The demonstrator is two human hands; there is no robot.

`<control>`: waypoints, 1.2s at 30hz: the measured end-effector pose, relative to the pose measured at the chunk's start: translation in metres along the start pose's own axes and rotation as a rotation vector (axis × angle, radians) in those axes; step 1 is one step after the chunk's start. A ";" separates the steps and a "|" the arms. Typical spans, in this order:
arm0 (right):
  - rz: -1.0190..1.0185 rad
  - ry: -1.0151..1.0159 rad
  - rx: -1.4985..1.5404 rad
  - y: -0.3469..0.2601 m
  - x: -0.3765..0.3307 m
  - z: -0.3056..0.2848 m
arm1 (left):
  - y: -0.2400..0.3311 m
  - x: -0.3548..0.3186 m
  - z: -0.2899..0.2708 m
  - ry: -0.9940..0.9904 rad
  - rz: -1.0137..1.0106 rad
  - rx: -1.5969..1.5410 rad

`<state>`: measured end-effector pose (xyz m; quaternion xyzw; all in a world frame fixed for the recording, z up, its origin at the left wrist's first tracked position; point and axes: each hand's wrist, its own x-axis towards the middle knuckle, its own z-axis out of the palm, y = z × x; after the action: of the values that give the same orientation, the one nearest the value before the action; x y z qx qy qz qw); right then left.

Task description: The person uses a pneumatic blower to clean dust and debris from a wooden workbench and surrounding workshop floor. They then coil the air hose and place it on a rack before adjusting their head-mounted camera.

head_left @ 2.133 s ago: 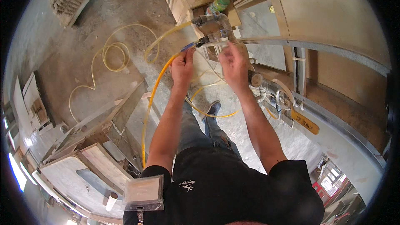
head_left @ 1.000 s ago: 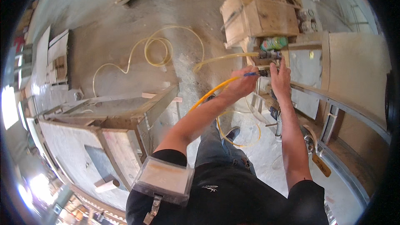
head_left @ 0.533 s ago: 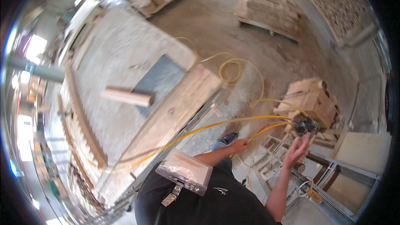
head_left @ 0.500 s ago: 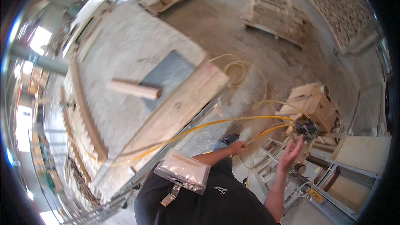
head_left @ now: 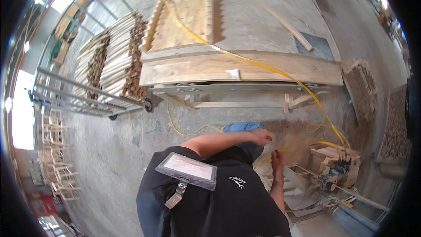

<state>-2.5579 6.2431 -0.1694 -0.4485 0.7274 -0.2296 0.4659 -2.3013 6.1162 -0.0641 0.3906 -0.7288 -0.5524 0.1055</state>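
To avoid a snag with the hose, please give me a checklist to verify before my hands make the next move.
1. Long, thin yellow hose not crossing the broad, pale wooden board: not ok, crosses it.
2. Left hand and right hand apart: ok.
3. Right hand's grip: cannot tell, fingers unclear.
4. Dark, small hose fittings secure: cannot tell, too small.
5. Stacked, pale wooden sticks away from both hands: ok.

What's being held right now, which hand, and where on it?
Right hand: appears closed on the lower yellow hose, partway along its length; blurred. Left hand: fingers curled, nothing visible in it, can't rule out something hidden.
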 end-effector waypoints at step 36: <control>-0.847 -0.909 -0.461 -0.490 -0.192 0.724 | -0.396 -1.009 0.013 1.557 -1.232 -1.106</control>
<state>-1.6718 6.2293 -0.0433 -0.8362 0.2494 -0.0192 0.4880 -1.4505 6.7846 -0.1406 0.8195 0.1945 -0.3633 0.3982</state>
